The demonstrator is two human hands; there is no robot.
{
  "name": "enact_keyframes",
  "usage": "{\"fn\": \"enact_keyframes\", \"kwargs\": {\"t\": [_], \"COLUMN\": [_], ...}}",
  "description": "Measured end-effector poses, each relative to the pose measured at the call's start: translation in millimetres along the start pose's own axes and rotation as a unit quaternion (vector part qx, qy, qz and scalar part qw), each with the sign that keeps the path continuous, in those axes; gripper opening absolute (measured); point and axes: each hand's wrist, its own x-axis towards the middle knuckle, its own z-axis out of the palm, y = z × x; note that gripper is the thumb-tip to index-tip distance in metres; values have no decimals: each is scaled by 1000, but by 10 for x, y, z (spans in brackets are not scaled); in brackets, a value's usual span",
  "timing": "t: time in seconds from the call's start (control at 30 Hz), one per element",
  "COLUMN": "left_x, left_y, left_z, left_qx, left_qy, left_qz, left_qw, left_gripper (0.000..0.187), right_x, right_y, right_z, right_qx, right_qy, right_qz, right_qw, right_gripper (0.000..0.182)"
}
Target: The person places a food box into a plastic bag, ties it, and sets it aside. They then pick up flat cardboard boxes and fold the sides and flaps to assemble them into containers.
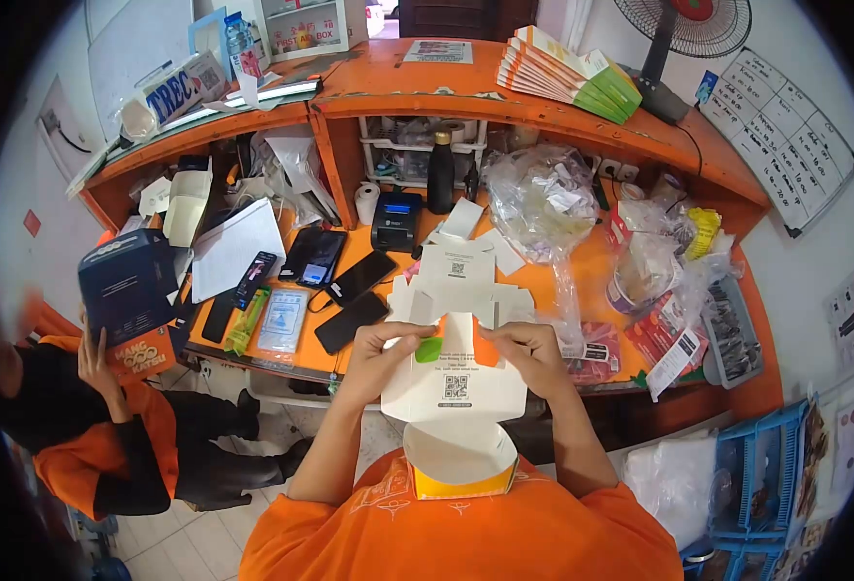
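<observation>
A white cardboard food box [414, 392] with a printed QR code is partly folded in front of my chest. Its near end curves up into a tray shape with a yellow and orange outer wall [465, 484]; its far part lies flat over the counter edge. My left hand [380, 360] pinches a side flap with a green and orange printed face [429, 350]. Opposite it, my right hand [533, 358] pinches an orange flap [486, 351]. Both flaps stand bent inward, with a white strip between them.
On the orange counter, phones [351, 322], a card printer [396, 222], a black bottle [440, 174] and plastic bags [543, 203] surround the box. At left, another person [107, 445] holds a dark blue box [128, 281]. Blue crates [758, 465] stand at right.
</observation>
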Motion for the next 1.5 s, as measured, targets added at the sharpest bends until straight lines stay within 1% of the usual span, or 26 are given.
{"fn": "enact_keyframes", "kwargs": {"t": [0.03, 0.13, 0.2, 0.27, 0.33, 0.4, 0.47, 0.53, 0.57, 0.6, 0.67, 0.7, 0.73, 0.8, 0.87, 0.93, 0.97, 1.0, 1.07, 1.1, 1.17, 1.23, 1.33, 1.4, 1.43, 1.5], "left_x": [27, 60, 104, 170, 187, 158, 138, 88, 53, 5, -53, -70, -80, -98, -101, -84, -68, -39, 5, 8, 110, 164, 134, 93, 86, 61], "left_y": [23, 183, 262, 226, 275, 328, 216, 170, 144, 122, 94, 21, 15, 37, 148, 247, 153, 75, -65, -125, -271, -258, -252, -198, -209, -200], "left_z": [4, 44, 54, 24, 60, 111, 48, 0, -42, -54, 70, 105, 135, 186, 269, 377, 395, 427, 513, 560, 577, 597, 502, 467, 437, 377], "left_qx": [73, 20, 42, 125, 165, 249, 225, 58, 92, -1, -95, -97, -95, -131, -116, -44, -9, -9, 136, 156, 105, -42, -117, -116, -87, -59], "left_qy": [-1, -45, -63, -135, -133, -86, -92, -75, -66, -47, 31, 57, 56, 128, 131, 157, 152, 151, 203, 211, 247, 273, 241, 237, 221, 205], "left_qz": [-12, -38, -56, -72, -73, -61, -53, -66, -31, -103, -171, -144, -142, -55, -30, -11, 22, 23, 122, 96, 113, 110, 95, 69, 71, 71], "left_qw": [997, 998, 996, 980, 975, 963, 969, 993, 993, 994, 980, 983, 984, 982, 984, 987, 988, 988, 962, 960, 957, 955, 959, 962, 969, 974], "left_gripper": [22, 15, 11, 10, 13, 17, 11, 12, 20, 21, 18, 16, 16, 16, 13, 9, 10, 10, 16, 23, 30, 43, 38, 37, 34, 32], "right_x": [2, 55, 75, 111, 127, 123, 108, 49, 38, 33, 22, 20, 16, 11, 11, 34, 36, 8, -31, -27, 22, 22, 49, 62, 63, 62], "right_y": [-28, -119, -165, -63, 8, -81, -120, -113, -43, -29, -13, -11, -13, -38, -82, -137, -246, -289, -383, -340, -193, -155, -134, -156, -245, -232], "right_z": [37, 76, 11, 68, 97, 121, 123, 119, 86, 64, 34, 35, 51, 106, 164, 275, 323, 373, 532, 607, 695, 681, 628, 583, 608, 562], "right_qx": [1, 33, -23, -15, -72, -88, -105, -35, -33, -34, 60, 125, 125, 216, 249, 41, -79, -120, -94, -94, -231, -193, -101, -36, -30, -64], "right_qy": [0, 54, -77, -86, -68, -56, -45, 10, 42, 43, 45, 38, 38, 114, 123, 214, 235, 231, 221, 221, 253, 245, 251, 250, 277, 256], "right_qz": [2, 30, 88, 63, 47, 51, 51, 13, 18, 12, 22, 50, 47, 75, 110, 22, -63, -32, 28, 27, -185, -171, -149, -144, -125, -111], "right_qw": [1000, 998, 993, 994, 994, 993, 992, 999, 998, 998, 997, 990, 990, 967, 954, 976, 967, 965, 970, 970, 921, 935, 951, 957, 952, 958], "right_gripper": [30, 28, 18, 10, 13, 13, 15, 17, 15, 15, 13, 14, 14, 19, 23, 20, 19, 23, 32, 32, 44, 49, 52, 39, 30, 25]}}
